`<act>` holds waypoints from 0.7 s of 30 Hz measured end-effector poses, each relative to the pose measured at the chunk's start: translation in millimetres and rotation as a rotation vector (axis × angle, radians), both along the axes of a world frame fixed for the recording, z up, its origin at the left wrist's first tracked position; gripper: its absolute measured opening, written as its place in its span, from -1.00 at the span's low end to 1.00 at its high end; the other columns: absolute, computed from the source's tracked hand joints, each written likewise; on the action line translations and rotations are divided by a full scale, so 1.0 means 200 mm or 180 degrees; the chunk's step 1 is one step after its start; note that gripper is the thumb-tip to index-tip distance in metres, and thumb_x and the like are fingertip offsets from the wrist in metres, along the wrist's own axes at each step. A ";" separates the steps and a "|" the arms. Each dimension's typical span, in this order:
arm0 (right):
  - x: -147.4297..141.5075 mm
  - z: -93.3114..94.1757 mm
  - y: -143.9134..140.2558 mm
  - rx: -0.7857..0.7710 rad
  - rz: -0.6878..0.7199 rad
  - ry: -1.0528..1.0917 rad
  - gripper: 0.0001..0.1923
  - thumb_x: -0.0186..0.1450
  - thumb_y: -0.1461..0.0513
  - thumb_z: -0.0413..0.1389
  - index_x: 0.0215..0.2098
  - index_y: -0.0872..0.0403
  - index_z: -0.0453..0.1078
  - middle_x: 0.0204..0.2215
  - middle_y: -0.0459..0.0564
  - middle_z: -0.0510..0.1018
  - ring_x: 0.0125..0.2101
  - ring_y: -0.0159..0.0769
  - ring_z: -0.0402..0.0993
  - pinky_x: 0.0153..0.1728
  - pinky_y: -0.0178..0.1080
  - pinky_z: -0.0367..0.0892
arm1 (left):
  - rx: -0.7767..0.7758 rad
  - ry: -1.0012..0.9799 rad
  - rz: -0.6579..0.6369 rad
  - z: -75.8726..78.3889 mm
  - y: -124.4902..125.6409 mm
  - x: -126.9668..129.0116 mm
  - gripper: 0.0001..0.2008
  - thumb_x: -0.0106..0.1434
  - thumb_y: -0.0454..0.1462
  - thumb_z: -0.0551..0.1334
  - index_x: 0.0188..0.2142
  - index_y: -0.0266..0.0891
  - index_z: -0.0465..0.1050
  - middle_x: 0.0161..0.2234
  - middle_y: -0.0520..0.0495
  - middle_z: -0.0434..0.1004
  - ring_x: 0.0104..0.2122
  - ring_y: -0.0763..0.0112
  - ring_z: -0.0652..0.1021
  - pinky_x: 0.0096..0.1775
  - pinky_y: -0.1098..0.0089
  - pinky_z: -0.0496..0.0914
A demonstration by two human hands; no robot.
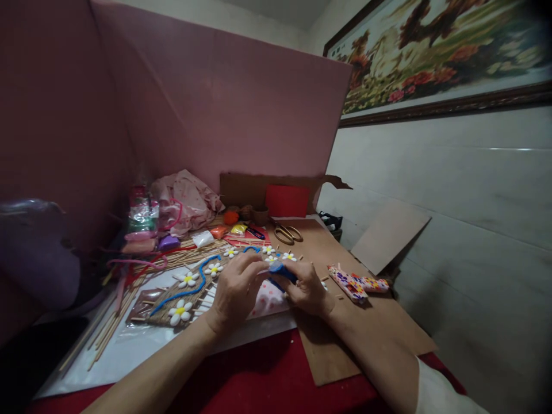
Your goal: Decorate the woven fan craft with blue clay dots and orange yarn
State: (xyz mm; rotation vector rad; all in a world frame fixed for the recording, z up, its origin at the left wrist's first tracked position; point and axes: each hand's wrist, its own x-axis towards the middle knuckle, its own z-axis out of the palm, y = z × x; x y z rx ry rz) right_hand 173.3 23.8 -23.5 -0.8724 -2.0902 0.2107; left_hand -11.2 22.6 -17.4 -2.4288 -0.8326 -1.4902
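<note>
My right hand (309,288) is closed around a small blue packet of modelling clay (283,272). My left hand (235,290) meets it from the other side, its fingers pinched at the packet's clear plastic edge; the fingertips are partly hidden. Beneath both hands lies a curved, twine-wrapped craft piece (166,315) with thin sticks. White clay flowers (180,312) with yellow centres sit along it, and a wavy blue clay strip (202,275) runs between them. Pink dotted fabric (268,300) shows below my hands.
Scissors (286,232) lie behind my hands on brown cardboard (334,339). Floral-patterned pieces (356,283) rest at the right. Clay packets (170,242), thin wooden sticks (103,339) and crumpled pink fabric (185,198) crowd the left. A pink panel (224,109) stands behind.
</note>
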 end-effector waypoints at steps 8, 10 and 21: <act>0.00 0.03 -0.01 0.0016 0.0070 0.0258 -0.86 0.29 0.19 0.03 -0.25 0.07 0.37 -0.40 0.01 0.52 -0.40 -0.30 0.41 -0.34 -0.28 0.28 | -0.0433 -0.0469 -0.0448 0.03 -0.03 0.01 -0.91 0.24 -0.36 0.15 -0.40 -0.22 0.37 -0.42 -0.06 0.46 -0.37 0.38 0.45 -0.29 0.34 0.34; 0.00 0.04 -0.01 -0.0027 0.0147 0.0292 -0.87 0.29 0.19 0.03 -0.29 0.07 0.39 -0.43 0.00 0.52 -0.42 -0.31 0.41 -0.35 -0.28 0.28 | -0.0816 -0.0702 -0.0485 0.04 -0.05 0.01 -0.89 0.26 -0.35 0.12 -0.41 -0.23 0.36 -0.45 -0.02 0.43 -0.42 0.42 0.44 -0.33 0.39 0.33; 0.01 0.04 0.00 -0.0176 0.0243 0.0220 -0.84 0.31 0.21 0.01 -0.31 0.09 0.40 -0.44 -0.01 0.50 -0.42 -0.32 0.39 -0.36 -0.29 0.27 | -0.2370 -0.0745 -0.0881 0.05 0.00 -0.01 -0.85 0.21 -0.26 0.18 -0.32 -0.23 0.52 -0.41 -0.04 0.50 -0.41 0.43 0.46 -0.34 0.44 0.33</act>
